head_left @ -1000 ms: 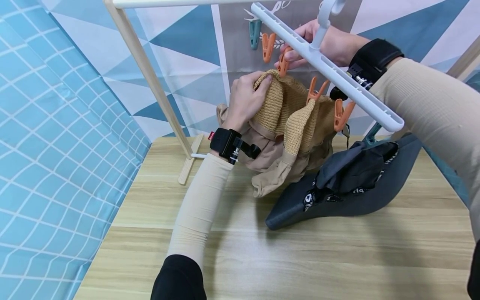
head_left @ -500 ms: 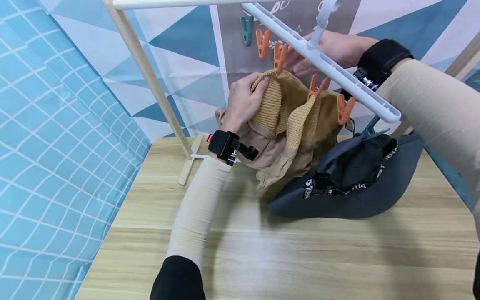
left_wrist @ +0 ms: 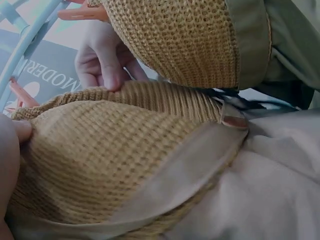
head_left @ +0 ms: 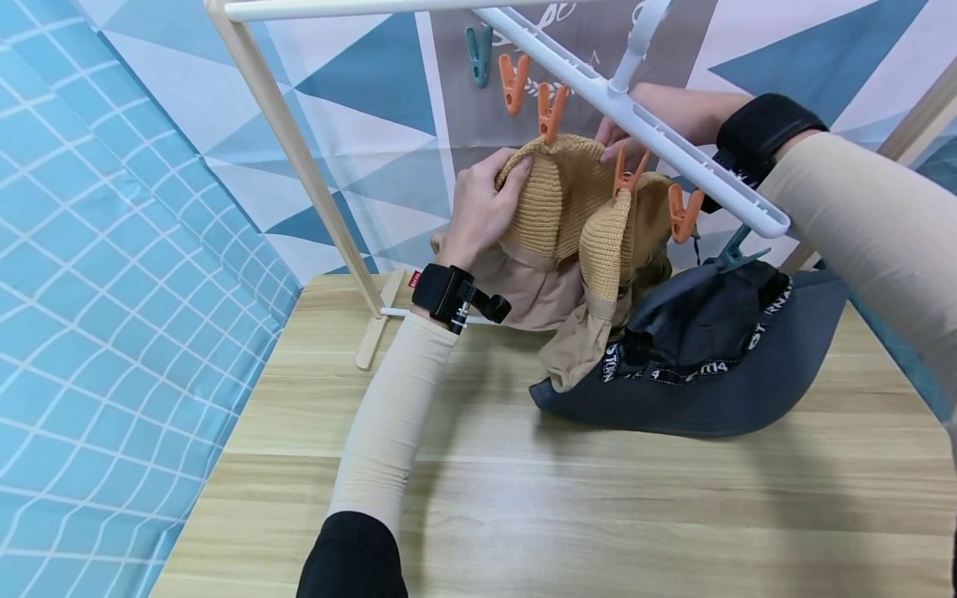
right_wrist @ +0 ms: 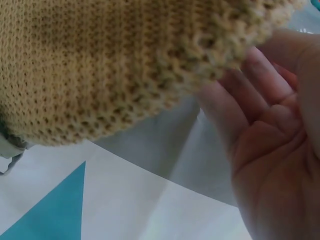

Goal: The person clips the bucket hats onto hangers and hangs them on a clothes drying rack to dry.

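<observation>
A tan knitted hat (head_left: 549,208) with a beige cloth brim hangs below a pale blue hanger (head_left: 643,124). My left hand (head_left: 482,203) pinches the hat's upper left edge between thumb and fingers. On the far edge, my right hand (head_left: 635,124), partly hidden by the hanger, has its thumb (left_wrist: 111,70) on the knit rim and its fingers behind it. Orange clothespins grip the hat, one at the top edge (head_left: 552,112) and another on a fold (head_left: 630,173). To the right, a dark bucket hat (head_left: 703,407) hangs from a teal clothespin (head_left: 738,249).
Unused on the hanger are a teal clothespin (head_left: 478,56) and an orange clothespin (head_left: 513,83). Another orange clothespin (head_left: 684,212) hangs near the tan hat's right side. A wooden rack post (head_left: 295,158) stands left on the wooden table (head_left: 478,515). Patterned cloth covers the wall.
My right hand has let go of the orange clothespin at the hat's top edge and moved right and down to the far rim. The hanger has shifted slightly left; my left hand keeps its hold.
</observation>
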A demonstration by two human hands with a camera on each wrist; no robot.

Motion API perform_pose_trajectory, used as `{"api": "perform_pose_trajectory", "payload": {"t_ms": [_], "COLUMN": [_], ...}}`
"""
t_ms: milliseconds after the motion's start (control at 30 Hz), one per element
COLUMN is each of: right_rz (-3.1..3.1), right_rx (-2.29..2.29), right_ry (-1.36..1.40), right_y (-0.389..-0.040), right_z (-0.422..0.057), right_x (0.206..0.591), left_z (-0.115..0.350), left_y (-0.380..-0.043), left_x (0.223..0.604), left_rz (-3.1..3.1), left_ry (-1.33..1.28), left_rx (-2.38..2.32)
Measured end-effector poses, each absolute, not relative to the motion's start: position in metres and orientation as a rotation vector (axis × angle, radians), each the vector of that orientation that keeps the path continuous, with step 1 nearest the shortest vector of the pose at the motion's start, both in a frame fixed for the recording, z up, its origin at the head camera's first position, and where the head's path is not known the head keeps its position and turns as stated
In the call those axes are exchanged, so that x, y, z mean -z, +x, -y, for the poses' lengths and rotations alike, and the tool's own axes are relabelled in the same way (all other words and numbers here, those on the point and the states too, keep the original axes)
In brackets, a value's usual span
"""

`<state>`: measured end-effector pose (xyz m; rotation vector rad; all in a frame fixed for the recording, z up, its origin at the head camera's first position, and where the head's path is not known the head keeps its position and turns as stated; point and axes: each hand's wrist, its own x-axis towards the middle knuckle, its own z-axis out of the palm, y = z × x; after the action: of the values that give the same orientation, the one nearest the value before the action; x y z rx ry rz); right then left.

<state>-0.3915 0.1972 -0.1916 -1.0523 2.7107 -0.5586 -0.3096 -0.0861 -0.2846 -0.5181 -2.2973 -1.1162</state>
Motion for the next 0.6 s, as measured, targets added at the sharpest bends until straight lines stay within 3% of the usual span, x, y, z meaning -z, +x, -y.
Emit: {"api": "perform_pose_trajectory", "payload": {"t_ms": [600], "right_rz": [-2.728], "right_rx": [0.682], "right_ry": [-0.995], "right_y": [-0.3950], "right_z": [-0.2019], "right_x": [0.1856], "left_z": [0.0869], "left_y": [-0.3097], "left_x": [0.2809], "left_rz": [2.309], "left_ry": [-0.429], "left_rx": [0.929]}}
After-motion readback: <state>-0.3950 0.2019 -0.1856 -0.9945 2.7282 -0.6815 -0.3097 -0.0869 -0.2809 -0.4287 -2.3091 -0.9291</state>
